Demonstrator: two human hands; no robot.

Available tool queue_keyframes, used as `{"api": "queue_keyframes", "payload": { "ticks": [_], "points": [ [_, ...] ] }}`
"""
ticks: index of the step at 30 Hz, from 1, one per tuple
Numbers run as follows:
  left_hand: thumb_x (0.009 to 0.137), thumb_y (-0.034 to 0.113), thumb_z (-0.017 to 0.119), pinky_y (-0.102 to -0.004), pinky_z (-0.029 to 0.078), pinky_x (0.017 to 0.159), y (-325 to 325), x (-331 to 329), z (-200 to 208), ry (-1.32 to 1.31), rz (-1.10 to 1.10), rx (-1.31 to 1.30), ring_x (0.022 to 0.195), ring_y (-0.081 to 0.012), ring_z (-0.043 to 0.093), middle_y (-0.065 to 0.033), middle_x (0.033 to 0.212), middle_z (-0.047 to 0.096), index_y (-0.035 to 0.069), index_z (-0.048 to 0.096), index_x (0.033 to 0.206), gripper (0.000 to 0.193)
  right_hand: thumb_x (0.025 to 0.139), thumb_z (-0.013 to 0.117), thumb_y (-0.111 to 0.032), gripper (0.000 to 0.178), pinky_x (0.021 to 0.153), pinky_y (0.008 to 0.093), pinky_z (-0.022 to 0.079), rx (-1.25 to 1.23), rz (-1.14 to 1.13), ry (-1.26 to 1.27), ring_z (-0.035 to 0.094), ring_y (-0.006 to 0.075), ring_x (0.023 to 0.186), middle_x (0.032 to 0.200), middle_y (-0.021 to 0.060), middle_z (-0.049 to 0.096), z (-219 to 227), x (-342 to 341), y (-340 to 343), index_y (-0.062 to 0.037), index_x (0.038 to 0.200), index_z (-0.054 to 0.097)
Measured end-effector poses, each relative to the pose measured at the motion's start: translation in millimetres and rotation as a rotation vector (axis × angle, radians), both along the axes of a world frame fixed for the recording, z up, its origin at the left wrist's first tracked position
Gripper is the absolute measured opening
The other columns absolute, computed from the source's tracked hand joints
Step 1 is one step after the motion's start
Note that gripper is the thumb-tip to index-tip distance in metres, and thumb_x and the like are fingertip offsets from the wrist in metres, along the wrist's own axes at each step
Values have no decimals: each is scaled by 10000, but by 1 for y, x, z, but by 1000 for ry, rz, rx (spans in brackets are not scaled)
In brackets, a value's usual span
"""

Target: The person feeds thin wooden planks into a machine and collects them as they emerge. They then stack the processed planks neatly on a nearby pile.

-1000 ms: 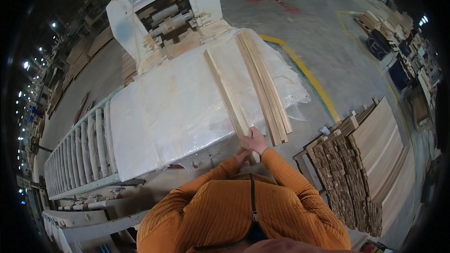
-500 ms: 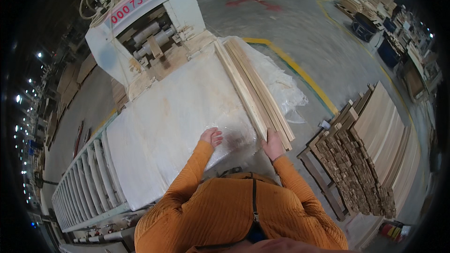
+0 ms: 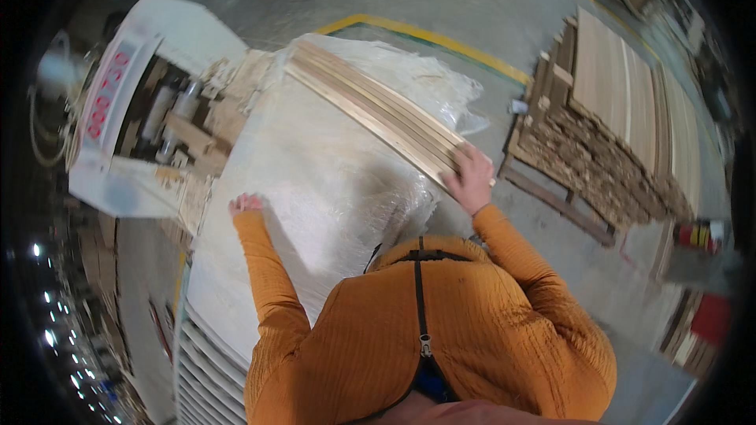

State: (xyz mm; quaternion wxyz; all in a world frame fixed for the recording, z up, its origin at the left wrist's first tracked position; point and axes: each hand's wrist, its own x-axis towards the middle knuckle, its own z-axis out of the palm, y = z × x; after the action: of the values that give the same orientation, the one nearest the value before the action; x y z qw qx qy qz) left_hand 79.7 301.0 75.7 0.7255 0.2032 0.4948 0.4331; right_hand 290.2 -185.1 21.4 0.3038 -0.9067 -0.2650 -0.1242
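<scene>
A bundle of long, light wooden strips (image 3: 378,102) lies side by side along the right edge of a table (image 3: 315,165) covered in clear plastic sheet. My right hand (image 3: 471,173) is closed over their near end, fingers on top; its thumb rests at the left side of the bundle. To the left, my left hand (image 3: 246,204) is over the covered table, its fingers curled in with nothing visible in them. The hand is slightly blurred.
Beyond my left hand stands a white machine (image 3: 118,110) with rollers and a wood block (image 3: 189,134) in its opening. A roller conveyor (image 3: 206,370) runs at lower left. Stacked boards (image 3: 622,102) rest on a stand at right. A yellow line (image 3: 441,47) marks the floor.
My view has turned, so the machine sits farther left and the board stack higher. My left hand has moved left, away from the strips. The right hand now lies more over the strip ends.
</scene>
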Motion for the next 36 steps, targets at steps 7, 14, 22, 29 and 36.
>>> {"api": "queue_keyframes", "payload": {
  "ticks": [7, 14, 22, 29, 36],
  "points": [
    [815, 616, 563, -550, 470, 887, 76, 22, 29, 70, -9, -23, 1115, -372, 500, -135, 1295, 486, 113, 436, 1257, 681, 924, 462, -552, 656, 1067, 383, 310, 1241, -989, 1033, 436, 278, 1251, 1366, 131, 462, -26, -24, -55, -62, 1359, 442],
    [795, 596, 609, -561, 504, 854, 97, 47, 14, 138, -157, 3, 1060, -417, 545, -154, 1300, 496, 124, 438, 1245, 674, 902, 450, -618, 749, 1023, 345, 369, 1477, -684, 1121, 504, 243, 1188, 1322, 137, 508, -17, -17, -5, -23, 1356, 425],
    [825, 546, 608, -494, 523, 857, 74, 55, 15, -117, -359, 57, 1038, -350, 592, -159, 1234, 559, 98, 484, 1289, 657, 915, 417, -622, 744, 1041, 353, 354, 1505, -730, 1059, 503, 252, 1202, 1339, 153, 502, -50, -4, -2, -14, 1343, 435],
    [921, 476, 511, -415, 479, 941, 47, 72, 20, -56, -435, 142, 1098, -289, 564, -157, 1220, 577, -15, 471, 1288, 614, 924, 429, -588, 812, 1120, 345, 229, 1424, -588, 1052, 286, 264, 1366, 1501, 158, 274, -48, 5, 17, -12, 1465, 243],
    [940, 443, 505, -426, 453, 981, 14, 59, 7, -6, -363, 122, 1104, -291, 550, -176, 1180, 576, -40, 481, 1251, 575, 760, 658, -532, 960, 1134, 492, 172, 398, -344, 462, 175, 399, 1410, 1509, 262, 208, -3, 15, -10, -96, 1494, 219]
  ]
}}
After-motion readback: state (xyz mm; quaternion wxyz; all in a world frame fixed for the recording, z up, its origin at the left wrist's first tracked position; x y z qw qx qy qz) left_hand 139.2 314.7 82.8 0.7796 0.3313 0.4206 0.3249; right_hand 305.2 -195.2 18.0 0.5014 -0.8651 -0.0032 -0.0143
